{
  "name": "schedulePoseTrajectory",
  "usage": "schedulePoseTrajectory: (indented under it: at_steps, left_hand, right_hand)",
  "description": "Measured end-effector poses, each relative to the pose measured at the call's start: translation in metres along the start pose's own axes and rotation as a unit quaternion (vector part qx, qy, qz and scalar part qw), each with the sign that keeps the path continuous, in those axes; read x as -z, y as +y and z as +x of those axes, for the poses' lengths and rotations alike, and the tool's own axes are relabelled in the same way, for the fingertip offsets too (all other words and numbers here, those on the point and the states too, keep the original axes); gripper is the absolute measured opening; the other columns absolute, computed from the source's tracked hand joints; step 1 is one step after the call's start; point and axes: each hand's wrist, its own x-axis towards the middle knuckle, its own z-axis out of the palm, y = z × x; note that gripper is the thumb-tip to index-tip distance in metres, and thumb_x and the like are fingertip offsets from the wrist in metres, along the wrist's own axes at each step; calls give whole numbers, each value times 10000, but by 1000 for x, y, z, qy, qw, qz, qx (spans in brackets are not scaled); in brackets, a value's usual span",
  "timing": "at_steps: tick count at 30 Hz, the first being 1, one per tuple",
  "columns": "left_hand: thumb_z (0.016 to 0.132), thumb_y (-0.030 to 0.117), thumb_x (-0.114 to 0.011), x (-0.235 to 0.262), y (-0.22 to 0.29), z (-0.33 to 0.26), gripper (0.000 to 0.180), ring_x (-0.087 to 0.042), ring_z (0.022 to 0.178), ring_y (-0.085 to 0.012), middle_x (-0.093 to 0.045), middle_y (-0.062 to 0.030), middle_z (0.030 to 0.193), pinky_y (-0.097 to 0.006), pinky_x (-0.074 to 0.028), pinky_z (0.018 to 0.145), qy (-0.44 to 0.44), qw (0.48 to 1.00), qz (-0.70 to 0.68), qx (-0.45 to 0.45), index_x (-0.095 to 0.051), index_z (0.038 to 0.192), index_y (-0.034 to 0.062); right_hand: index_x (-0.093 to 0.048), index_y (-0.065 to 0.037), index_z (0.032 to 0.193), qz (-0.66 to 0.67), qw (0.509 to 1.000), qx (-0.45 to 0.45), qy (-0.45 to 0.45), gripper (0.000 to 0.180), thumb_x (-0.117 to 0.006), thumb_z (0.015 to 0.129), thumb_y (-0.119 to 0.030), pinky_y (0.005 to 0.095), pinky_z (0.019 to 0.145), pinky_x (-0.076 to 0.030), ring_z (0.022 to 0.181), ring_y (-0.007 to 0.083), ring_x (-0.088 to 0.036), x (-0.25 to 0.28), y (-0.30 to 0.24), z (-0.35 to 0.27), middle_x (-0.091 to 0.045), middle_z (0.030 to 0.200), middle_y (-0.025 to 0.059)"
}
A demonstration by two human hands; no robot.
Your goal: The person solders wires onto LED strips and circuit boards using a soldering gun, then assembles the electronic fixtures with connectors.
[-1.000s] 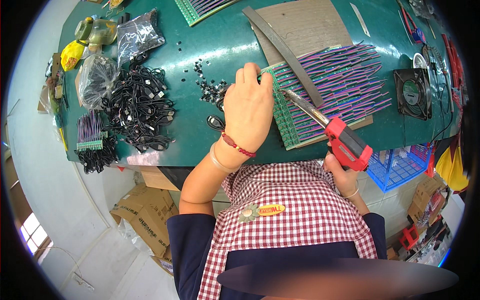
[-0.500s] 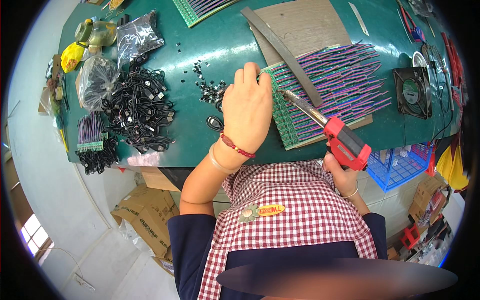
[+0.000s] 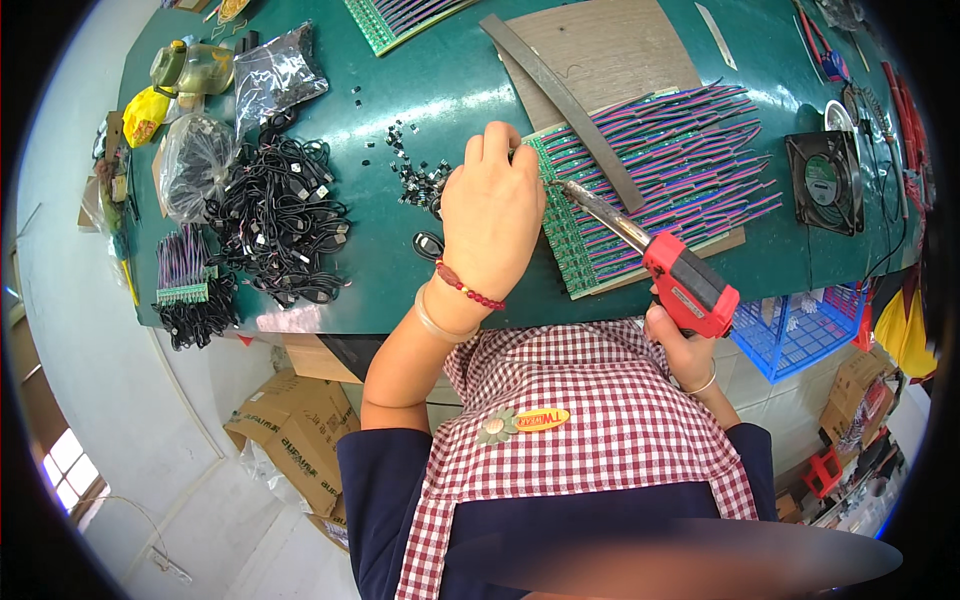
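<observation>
Green circuit panel (image 3: 572, 250) and its comb of striped wires (image 3: 690, 165) lie directly beside the two hands: the solder-point column runs just right of the left hand (image 3: 493, 210), and the wires fan out ahead of the right hand (image 3: 684, 352). The right hand is wrapped round the handle of a red-and-black soldering gun (image 3: 690, 283), whose metal barrel slants up and left so that its tip is at the panel's column, close by the left fingers. The left hand bends over the panel's left edge with its fingers curled; the back of the hand covers their tips, so I cannot tell whether they pinch anything.

Against half a second ago, the left hand and its red bead bracelet (image 3: 466, 287) sit slightly farther left, and the gun's body has shifted a touch left too, while its tip remains at much the same spot. The panel has not visibly moved.

A grey metal bar (image 3: 565, 105) still crosses the wires beyond the gun's tip, reaching onto a wooden board (image 3: 640, 50). Left of the left hand lie small black parts (image 3: 425, 182), with a heap of black cables (image 3: 275, 225) farther left. Well right of the gun stands a square fan (image 3: 823, 180).
</observation>
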Motion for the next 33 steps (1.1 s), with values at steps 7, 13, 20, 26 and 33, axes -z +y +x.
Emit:
schedulePoseTrajectory:
  at_steps: [7, 13, 20, 26, 33]
  left_hand:
    - [668, 32, -624, 2, -1, 1, 86, -548, 796, -234, -518, -72, 938, -340, -499, 616, -12, 1000, -12, -3, -546, 705, 35]
    - [663, 29, -620, 1, 0, 3, 87, -550, 797, -242, -516, -81, 943, -352, -499, 617, -4, 1000, -17, -6, -544, 704, 32]
    - [664, 28, -620, 1, 0, 2, 86, -552, 788, -247, -518, -81, 947, -358, -500, 609, -4, 1000, -18, -8, -545, 706, 32]
    - [665, 26, -617, 2, 0, 1, 84, -553, 786, -251, -519, -86, 946, -357, -498, 614, -6, 1000, -12, -8, -544, 707, 31]
    - [661, 24, -614, 2, 3, 4, 83, -554, 791, -249, -523, -87, 945, -355, -496, 614, -6, 1000, -15, -11, -544, 703, 33]
  right_hand:
    - [-515, 18, 1039, -4, 1000, -11, 2, 211, -583, 843, -20, 236, 544, -422, 583, 93, -514, -1, 0, 0, -546, 701, 33]
    - [-510, 23, 1060, -11, 1000, -8, 1, 228, -578, 849, -27, 235, 540, -420, 582, 97, -516, -1, 3, 0, -546, 697, 35]
    - [-615, -17, 929, 67, 996, -40, 36, 164, -689, 789, -60, 239, 623, -459, 703, 81, -558, 3, -1, -1, -605, 808, 3]
    - [-605, -13, 972, 73, 996, -30, 33, 195, -676, 792, -41, 241, 616, -458, 708, 82, -557, 3, 4, -2, -604, 828, 10]
    - [-548, 25, 1082, 129, 990, 15, 62, 295, -632, 801, -11, 241, 553, -445, 625, 100, -543, 8, -17, 7, -579, 773, 49]
